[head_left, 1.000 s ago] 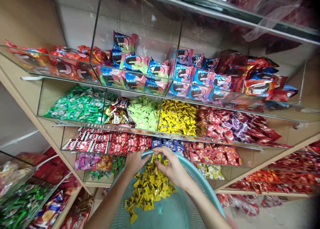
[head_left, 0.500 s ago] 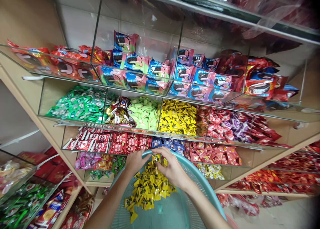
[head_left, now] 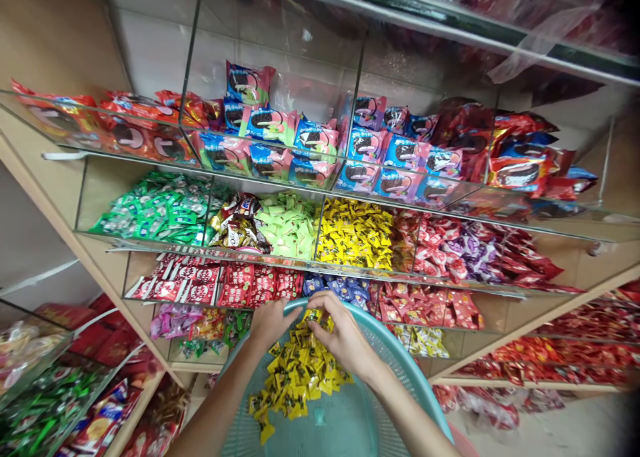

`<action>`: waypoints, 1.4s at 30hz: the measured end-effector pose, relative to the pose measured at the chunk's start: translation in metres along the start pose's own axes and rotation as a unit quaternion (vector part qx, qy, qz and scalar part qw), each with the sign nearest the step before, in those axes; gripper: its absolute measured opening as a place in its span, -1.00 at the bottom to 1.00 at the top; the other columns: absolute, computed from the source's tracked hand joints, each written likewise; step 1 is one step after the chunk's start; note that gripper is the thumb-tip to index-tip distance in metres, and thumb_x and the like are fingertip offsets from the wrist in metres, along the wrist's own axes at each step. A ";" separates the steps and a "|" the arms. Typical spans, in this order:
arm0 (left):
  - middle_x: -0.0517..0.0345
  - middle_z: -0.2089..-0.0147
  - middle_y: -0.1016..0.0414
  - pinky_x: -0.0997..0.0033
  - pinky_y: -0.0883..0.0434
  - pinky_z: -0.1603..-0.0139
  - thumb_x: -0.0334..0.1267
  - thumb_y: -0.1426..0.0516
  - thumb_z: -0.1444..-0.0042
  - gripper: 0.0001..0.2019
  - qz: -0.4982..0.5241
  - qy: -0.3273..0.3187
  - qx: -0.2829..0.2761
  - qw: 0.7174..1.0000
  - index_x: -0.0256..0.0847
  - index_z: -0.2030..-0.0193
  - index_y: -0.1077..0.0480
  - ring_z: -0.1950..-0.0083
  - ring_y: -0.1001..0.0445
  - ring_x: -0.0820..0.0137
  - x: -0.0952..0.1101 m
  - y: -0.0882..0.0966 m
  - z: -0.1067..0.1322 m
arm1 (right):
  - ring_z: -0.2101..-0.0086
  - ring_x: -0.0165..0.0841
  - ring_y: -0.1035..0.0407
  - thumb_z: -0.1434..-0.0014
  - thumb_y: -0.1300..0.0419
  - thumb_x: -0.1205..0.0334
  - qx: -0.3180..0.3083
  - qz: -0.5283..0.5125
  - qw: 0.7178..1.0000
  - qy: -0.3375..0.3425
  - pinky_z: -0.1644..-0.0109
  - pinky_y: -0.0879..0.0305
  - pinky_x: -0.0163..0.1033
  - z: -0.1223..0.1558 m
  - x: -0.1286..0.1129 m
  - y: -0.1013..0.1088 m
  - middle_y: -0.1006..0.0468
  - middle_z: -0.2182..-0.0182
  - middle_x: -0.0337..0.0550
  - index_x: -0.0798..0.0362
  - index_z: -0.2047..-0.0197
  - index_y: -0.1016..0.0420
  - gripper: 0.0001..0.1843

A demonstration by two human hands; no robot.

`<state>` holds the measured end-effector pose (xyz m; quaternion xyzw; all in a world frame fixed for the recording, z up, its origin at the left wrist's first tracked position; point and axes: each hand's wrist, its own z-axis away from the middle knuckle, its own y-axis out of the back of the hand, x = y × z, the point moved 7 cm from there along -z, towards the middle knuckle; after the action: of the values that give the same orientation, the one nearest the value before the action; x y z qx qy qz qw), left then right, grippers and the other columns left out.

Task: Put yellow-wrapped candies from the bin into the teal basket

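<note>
At the far rim of a teal plastic basket (head_left: 400,350) is my left hand (head_left: 270,322). Its thumb lies over the inner side of the rim and its other fingers are partly hidden, closed on the edge. Inside the basket, yellow-wrapped candies (head_left: 300,377) are heaped against the far wall. My right hand (head_left: 345,334) curls over the top of this heap, thumb and fingers bent around a small yellow-wrapped candy (head_left: 313,315). Straight ahead on the shelf, a compartment holds more candies in the same yellow wrappers (head_left: 355,234).
Clear-fronted shelves rise ahead. Blue-and-pink biscuit packs (head_left: 270,124) fill the upper tier; green candies (head_left: 160,207) and pale green candies (head_left: 290,224) lie below. Red packets (head_left: 255,284) sit just behind the basket. Side bins (head_left: 50,397) stand at left.
My right thumb has drawn slightly up towards the fingertips at the top of the candy heap. My left hand and the basket look unchanged.
</note>
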<state>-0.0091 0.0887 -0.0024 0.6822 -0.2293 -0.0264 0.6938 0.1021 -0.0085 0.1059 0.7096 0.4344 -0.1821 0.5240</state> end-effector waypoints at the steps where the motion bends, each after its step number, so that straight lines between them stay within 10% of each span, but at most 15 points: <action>1: -0.01 0.31 -0.52 0.37 -0.28 0.30 0.15 0.18 -0.13 -0.49 -0.001 0.000 0.000 1.000 -0.19 0.20 -0.38 0.24 -0.49 0.21 0.000 0.000 0.000 | 0.18 -0.35 -0.23 -0.09 -0.05 0.43 0.002 0.002 1.000 -0.011 0.10 -0.22 -0.21 0.001 0.003 -0.001 -0.33 0.18 -0.16 -0.01 0.13 -0.26 -0.73; 42: -0.01 0.28 -0.51 0.34 -0.30 0.28 0.10 0.18 -0.14 -0.52 -0.007 -0.007 -0.012 1.000 -0.19 0.15 -0.38 0.22 -0.48 0.21 0.003 0.003 0.002 | 0.18 -0.36 -0.28 -0.12 -0.15 0.30 -0.001 -0.027 0.999 -0.022 0.12 -0.23 -0.25 0.001 0.004 -0.005 -0.39 0.20 -0.16 0.01 0.12 -0.36 -0.77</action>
<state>-0.0082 0.0862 0.0014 0.6752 -0.2295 -0.0385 0.6999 0.1002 -0.0071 0.0999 0.6929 0.4418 -0.2113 0.5292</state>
